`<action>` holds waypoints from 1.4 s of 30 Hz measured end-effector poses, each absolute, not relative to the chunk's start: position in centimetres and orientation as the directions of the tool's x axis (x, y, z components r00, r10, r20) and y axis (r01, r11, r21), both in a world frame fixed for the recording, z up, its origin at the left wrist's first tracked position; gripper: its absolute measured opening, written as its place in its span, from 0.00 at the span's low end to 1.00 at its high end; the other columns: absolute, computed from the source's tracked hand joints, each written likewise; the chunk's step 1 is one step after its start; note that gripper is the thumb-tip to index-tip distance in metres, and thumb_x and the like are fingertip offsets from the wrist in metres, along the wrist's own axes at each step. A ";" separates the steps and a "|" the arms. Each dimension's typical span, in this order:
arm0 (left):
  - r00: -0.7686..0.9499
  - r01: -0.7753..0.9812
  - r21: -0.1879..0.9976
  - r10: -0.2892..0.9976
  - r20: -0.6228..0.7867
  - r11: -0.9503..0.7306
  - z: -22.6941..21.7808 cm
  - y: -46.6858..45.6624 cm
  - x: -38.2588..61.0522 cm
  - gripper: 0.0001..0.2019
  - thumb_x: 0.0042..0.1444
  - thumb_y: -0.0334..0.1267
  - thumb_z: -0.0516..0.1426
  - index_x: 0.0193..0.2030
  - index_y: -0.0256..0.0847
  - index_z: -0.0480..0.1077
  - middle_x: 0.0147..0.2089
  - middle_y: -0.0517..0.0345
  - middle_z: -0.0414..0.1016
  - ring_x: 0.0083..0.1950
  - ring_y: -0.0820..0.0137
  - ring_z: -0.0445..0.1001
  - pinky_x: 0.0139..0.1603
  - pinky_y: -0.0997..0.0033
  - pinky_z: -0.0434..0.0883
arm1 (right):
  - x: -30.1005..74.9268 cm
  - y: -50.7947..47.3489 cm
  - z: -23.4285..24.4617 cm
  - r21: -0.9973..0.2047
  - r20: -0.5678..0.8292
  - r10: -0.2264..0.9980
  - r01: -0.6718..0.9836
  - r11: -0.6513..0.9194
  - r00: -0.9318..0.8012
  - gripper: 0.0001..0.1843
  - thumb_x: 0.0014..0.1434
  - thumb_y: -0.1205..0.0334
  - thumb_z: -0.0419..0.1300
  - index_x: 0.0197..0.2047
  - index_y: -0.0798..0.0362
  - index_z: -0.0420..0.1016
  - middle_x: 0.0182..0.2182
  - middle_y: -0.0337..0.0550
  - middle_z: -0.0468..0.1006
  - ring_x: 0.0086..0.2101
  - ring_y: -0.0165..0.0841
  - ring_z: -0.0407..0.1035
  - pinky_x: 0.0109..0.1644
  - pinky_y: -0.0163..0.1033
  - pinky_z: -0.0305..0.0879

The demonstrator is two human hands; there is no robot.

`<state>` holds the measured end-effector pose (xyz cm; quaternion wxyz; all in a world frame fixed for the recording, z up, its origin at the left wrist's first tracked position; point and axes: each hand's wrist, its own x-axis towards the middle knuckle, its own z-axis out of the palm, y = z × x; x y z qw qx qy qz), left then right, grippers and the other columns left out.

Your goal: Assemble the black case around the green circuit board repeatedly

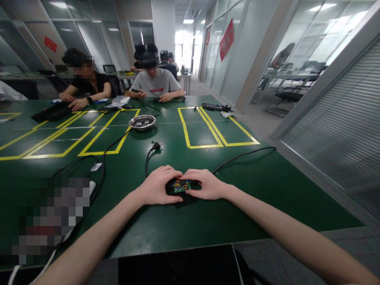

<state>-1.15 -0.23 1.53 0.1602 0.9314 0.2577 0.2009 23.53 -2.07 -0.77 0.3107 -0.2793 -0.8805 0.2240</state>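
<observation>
Near the front of the green table [237, 198], both my hands are curved around a small green circuit board [181, 187] with copper-coloured ring coils on it. My left hand [160, 185] holds its left side, with the thumb low and the fingers over the top. From the right, my right hand [204, 183] grips it, fingertips at its upper and right edges. A dark piece [185, 201], perhaps a casing, shows beneath the board; its shape is partly hidden. Behind my left hand lies a black cable with a power plug [156, 146]. Another black cable [243, 155] runs right from behind my right hand.
Beyond the plug stands a metal bowl [142, 122] with small metal parts. Yellow tape rectangles [204, 146] mark the table, and a black folded tripod-like object [216, 107] lies far right. A blurred-out object [56, 217] is at left. Two people work across the table.
</observation>
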 end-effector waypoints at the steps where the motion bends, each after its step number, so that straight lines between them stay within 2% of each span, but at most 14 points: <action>1: 0.786 0.428 0.391 0.549 0.285 -0.815 1.5 -0.2 -1.1 0.29 0.53 0.55 0.67 0.57 0.43 0.71 0.49 0.50 0.80 0.51 0.56 0.77 0.55 0.55 0.73 | 23.7 -2.0 -0.8 -0.569 0.441 0.638 0.354 0.743 -0.631 0.21 0.59 0.64 0.66 0.56 0.50 0.77 0.47 0.49 0.81 0.45 0.39 0.78 0.50 0.42 0.74; 4: 0.768 0.470 0.365 0.576 0.278 -0.803 1.2 0.0 -1.1 0.34 0.53 0.52 0.68 0.65 0.44 0.67 0.59 0.47 0.77 0.60 0.52 0.73 0.63 0.51 0.70 | 24.0 -1.9 -0.7 -0.557 0.474 0.656 0.377 0.740 -0.588 0.23 0.60 0.64 0.65 0.59 0.49 0.76 0.50 0.50 0.80 0.47 0.39 0.78 0.52 0.43 0.75; 7: 0.759 0.501 0.346 0.595 0.266 -0.793 0.9 0.2 -1.3 0.36 0.53 0.52 0.68 0.67 0.44 0.67 0.65 0.45 0.74 0.66 0.50 0.69 0.67 0.48 0.67 | 24.3 -1.6 -0.5 -0.542 0.459 0.672 0.416 0.730 -0.581 0.23 0.61 0.64 0.65 0.59 0.49 0.75 0.51 0.49 0.80 0.45 0.38 0.78 0.50 0.42 0.76; 12: 0.764 0.519 0.326 0.600 0.237 -0.790 0.5 0.6 -1.4 0.30 0.56 0.53 0.66 0.63 0.43 0.71 0.66 0.45 0.73 0.68 0.50 0.68 0.70 0.46 0.65 | 24.6 -1.3 -0.8 -0.527 0.424 0.667 0.433 0.732 -0.612 0.19 0.60 0.64 0.66 0.55 0.51 0.78 0.48 0.49 0.81 0.42 0.37 0.78 0.45 0.40 0.76; 17: 0.764 0.518 0.327 0.599 0.239 -0.791 0.6 0.7 -1.4 0.29 0.55 0.50 0.66 0.61 0.42 0.71 0.66 0.43 0.73 0.69 0.50 0.68 0.72 0.46 0.64 | 24.5 -1.1 -1.3 -0.487 0.433 0.631 0.422 0.764 -0.644 0.16 0.59 0.63 0.68 0.52 0.50 0.80 0.46 0.48 0.81 0.45 0.39 0.78 0.52 0.43 0.75; 23: 0.762 0.523 0.336 0.606 0.229 -0.783 0.6 0.8 -1.4 0.28 0.55 0.50 0.66 0.59 0.42 0.69 0.66 0.42 0.72 0.72 0.48 0.65 0.74 0.43 0.60 | 25.4 -0.4 -0.7 -0.448 0.410 0.632 0.458 0.768 -0.658 0.24 0.58 0.55 0.72 0.56 0.50 0.78 0.50 0.52 0.78 0.50 0.42 0.74 0.56 0.48 0.72; 25: 0.758 0.529 0.345 0.615 0.219 -0.775 0.6 0.8 -1.4 0.28 0.55 0.49 0.66 0.59 0.41 0.69 0.67 0.42 0.72 0.73 0.48 0.63 0.74 0.42 0.59 | 26.3 -0.1 -0.1 -0.474 0.399 0.642 0.452 0.756 -0.654 0.23 0.57 0.54 0.73 0.54 0.51 0.79 0.49 0.50 0.77 0.49 0.41 0.74 0.54 0.47 0.72; 29: 0.760 0.528 0.353 0.615 0.210 -0.772 0.4 0.9 -1.4 0.28 0.54 0.49 0.66 0.59 0.42 0.68 0.67 0.42 0.71 0.74 0.48 0.61 0.75 0.41 0.56 | 27.6 0.3 0.3 -0.520 0.310 0.695 0.496 0.695 -0.649 0.09 0.61 0.55 0.69 0.39 0.52 0.79 0.38 0.44 0.77 0.38 0.36 0.74 0.44 0.41 0.71; 31: 0.765 0.523 0.350 0.609 0.211 -0.777 0.4 1.0 -1.4 0.29 0.54 0.49 0.66 0.60 0.42 0.68 0.67 0.42 0.71 0.75 0.48 0.61 0.76 0.41 0.56 | 27.6 0.4 0.1 -0.513 0.292 0.702 0.513 0.688 -0.649 0.09 0.64 0.57 0.66 0.34 0.52 0.77 0.33 0.42 0.75 0.33 0.33 0.71 0.39 0.38 0.68; 36: 0.778 0.509 0.314 0.584 0.231 -0.802 0.7 1.3 -1.4 0.36 0.54 0.49 0.65 0.69 0.43 0.65 0.66 0.43 0.70 0.70 0.47 0.65 0.74 0.42 0.59 | 26.5 0.2 -0.6 -0.447 0.340 0.699 0.547 0.708 -0.629 0.08 0.64 0.60 0.63 0.33 0.52 0.72 0.30 0.39 0.72 0.30 0.32 0.67 0.35 0.36 0.62; 42: 0.785 0.522 0.282 0.583 0.211 -0.805 0.7 1.6 -1.3 0.32 0.55 0.47 0.63 0.66 0.44 0.68 0.67 0.45 0.71 0.74 0.46 0.60 0.76 0.39 0.52 | 26.0 0.1 -0.6 -0.419 0.361 0.719 0.586 0.694 -0.594 0.09 0.64 0.61 0.62 0.32 0.51 0.69 0.29 0.39 0.72 0.30 0.32 0.66 0.34 0.36 0.59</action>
